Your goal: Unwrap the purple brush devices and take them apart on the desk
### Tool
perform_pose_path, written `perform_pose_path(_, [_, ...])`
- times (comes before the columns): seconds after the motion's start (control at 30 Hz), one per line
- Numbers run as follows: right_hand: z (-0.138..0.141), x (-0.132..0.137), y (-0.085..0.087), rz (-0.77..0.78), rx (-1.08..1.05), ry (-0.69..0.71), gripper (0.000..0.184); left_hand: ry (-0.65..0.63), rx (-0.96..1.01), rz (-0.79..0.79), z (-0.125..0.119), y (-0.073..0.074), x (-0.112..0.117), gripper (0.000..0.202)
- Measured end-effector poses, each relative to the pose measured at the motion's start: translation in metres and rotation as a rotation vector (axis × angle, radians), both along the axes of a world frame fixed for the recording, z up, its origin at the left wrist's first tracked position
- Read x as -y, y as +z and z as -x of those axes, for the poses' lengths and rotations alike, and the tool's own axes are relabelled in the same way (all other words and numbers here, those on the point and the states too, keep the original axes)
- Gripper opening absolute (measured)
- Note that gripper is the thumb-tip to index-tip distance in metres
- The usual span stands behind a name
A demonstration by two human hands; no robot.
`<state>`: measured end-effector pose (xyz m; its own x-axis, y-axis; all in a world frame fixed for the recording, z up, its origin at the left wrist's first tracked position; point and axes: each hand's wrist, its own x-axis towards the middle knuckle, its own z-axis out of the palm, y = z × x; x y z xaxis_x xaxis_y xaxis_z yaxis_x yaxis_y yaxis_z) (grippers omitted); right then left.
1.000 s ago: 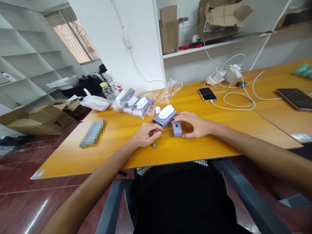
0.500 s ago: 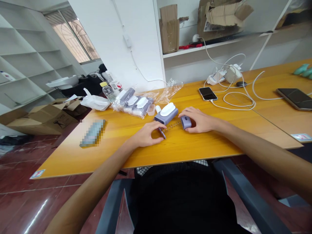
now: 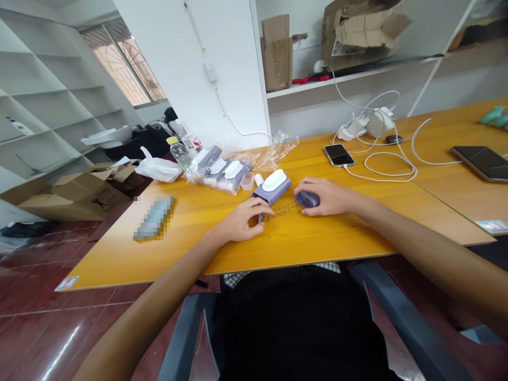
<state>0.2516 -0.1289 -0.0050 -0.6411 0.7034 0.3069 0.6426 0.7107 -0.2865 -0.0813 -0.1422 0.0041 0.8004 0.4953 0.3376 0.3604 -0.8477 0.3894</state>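
Note:
Between my hands a thin coil spring (image 3: 284,208) stretches just over the table. My left hand (image 3: 244,218) pinches a small flat purple-grey piece (image 3: 261,217) at the spring's left end. At the other end, my right hand (image 3: 323,197) grips a purple-grey plastic cap (image 3: 307,199), tilted so that a dark recess shows. Just behind my left fingers lies a purple-grey housing (image 3: 278,194) with a white oval part (image 3: 274,180) on top. Beside it are a small white cylinder (image 3: 259,179) and a clear plastic cup (image 3: 247,181).
Plastic-wrapped purple and white parts (image 3: 222,172), a bottle (image 3: 179,152) and a white bag (image 3: 159,168) stand at the back left. A blurred-out grey object (image 3: 154,218) lies to the left. Behind my right hand are a phone (image 3: 339,155) and looping white cables (image 3: 391,168).
The cap in my right hand has turned, its face tipping over. My left fingers have closed further over the flat piece and the spring's end. The whole view has shifted slightly.

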Motion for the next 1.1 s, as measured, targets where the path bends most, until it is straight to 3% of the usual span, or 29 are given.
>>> perform_pose_path(0.27, [-0.01, -0.006, 0.002, 0.056, 0.003, -0.026, 0.041, -0.012, -0.063, 0.061, 0.002, 0.004, -0.002, 0.008])
perform_pose_path(0.47, [-0.03, -0.02, 0.0, 0.039, -0.034, -0.145, 0.057, -0.013, -0.008, 0.039, 0.004, 0.001, -0.005, 0.015])
perform_pose_path(0.63, [-0.034, -0.028, -0.006, 0.095, -0.224, -0.273, 0.064, 0.004, 0.003, 0.04, 0.003, 0.0, -0.005, 0.017])
perform_pose_path(0.87, [-0.036, -0.047, -0.02, 0.078, -0.19, -0.457, 0.049, -0.007, 0.016, 0.031, 0.002, 0.001, -0.005, 0.018])
perform_pose_path(0.97, [-0.032, -0.053, -0.024, 0.069, -0.165, -0.42, 0.047, -0.017, 0.023, 0.026, 0.001, 0.001, -0.005, 0.018])
perform_pose_path(1.1, [-0.028, -0.052, -0.03, 0.028, -0.138, -0.342, 0.074, -0.025, 0.027, 0.02, 0.002, 0.0, -0.005, 0.017])
